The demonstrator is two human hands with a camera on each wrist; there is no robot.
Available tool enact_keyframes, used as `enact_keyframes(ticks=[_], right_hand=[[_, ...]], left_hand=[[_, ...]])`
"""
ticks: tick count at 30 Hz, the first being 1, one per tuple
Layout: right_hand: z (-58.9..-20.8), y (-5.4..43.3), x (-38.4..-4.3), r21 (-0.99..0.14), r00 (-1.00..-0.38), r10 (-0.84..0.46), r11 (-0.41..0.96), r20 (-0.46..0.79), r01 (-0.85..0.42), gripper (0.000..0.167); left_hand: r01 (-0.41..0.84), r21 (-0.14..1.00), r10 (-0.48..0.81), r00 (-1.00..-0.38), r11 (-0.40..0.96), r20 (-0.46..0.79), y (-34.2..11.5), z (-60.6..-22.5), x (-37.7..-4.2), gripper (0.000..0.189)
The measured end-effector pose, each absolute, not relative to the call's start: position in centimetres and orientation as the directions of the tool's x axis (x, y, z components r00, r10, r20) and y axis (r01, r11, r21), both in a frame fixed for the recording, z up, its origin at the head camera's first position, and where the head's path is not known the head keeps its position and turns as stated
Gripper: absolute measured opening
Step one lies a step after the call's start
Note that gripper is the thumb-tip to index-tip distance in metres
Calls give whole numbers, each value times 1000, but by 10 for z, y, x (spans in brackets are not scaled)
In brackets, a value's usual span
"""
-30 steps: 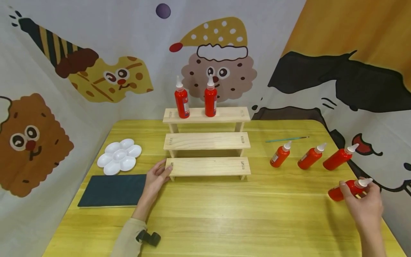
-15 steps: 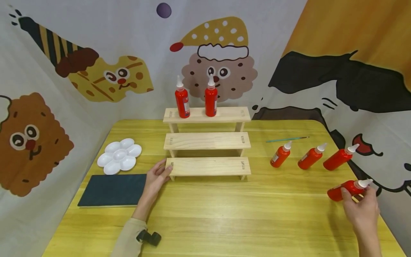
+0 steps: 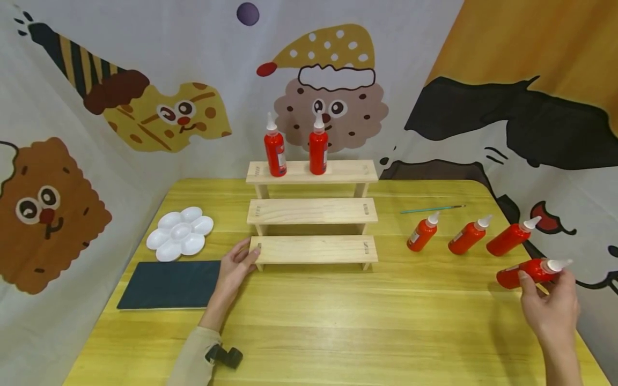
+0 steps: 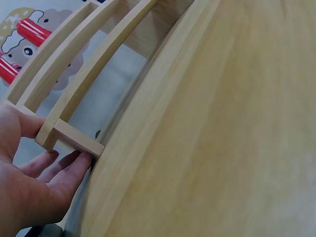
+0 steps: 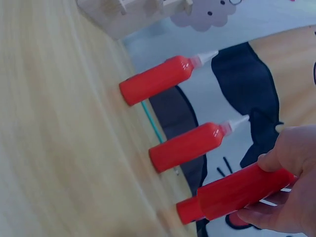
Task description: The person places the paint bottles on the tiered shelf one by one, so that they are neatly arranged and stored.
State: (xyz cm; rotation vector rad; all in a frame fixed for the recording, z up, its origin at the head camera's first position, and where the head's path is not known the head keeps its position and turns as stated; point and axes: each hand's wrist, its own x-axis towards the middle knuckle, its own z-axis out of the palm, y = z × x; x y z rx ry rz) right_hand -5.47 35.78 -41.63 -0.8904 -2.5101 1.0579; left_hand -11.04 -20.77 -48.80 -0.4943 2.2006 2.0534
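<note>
A red squeeze bottle (image 3: 523,273) with a white nozzle is gripped by my right hand (image 3: 551,306), tilted toward the right side. The right wrist view has my fingers around the upper part of this bottle (image 5: 237,192), its base pointing toward the table. My left hand (image 3: 234,268) holds the left end of the lowest step of a three-step wooden stand (image 3: 314,250). In the left wrist view, its thumb lies on the step and the fingers touch the leg (image 4: 79,138). Two red bottles, a left one (image 3: 276,155) and a right one (image 3: 318,153), stand on the top step.
Three more red bottles stand right of the stand, including one nearest it (image 3: 422,234). Behind them lies a teal paintbrush (image 3: 432,209). A white flower-shaped palette (image 3: 181,233) and a dark rectangular board (image 3: 169,285) lie at the left. A printed curtain (image 3: 193,32) hangs behind the table.
My right hand has shifted slightly left, then up and to the right, taking the gripped bottle with it. My left hand has stayed on the stand.
</note>
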Motion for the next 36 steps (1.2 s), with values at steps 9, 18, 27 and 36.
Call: enact_keyframes(ticks=[9, 18, 27, 36], right_hand=[[-397, 344, -58, -721, -782, 615, 586, 100, 369, 58], [-372, 327, -64, -736, -791, 585, 614, 180, 286, 56], [-352, 307, -84, -773, -818, 507, 621, 270, 130, 56], [-341, 275, -106, -765, -839, 373, 639, 395, -76, 55]], left_hand=[[-295, 955, -173, -943, 29, -286, -207, -485, -110, 61], [-297, 954, -174, -942, 43, -286, -206, -486, -111, 61], [-294, 955, -168, -944, 42, -284, -207, -485, -110, 61], [-298, 954, -171, -942, 28, -289, -208, -485, -110, 61]])
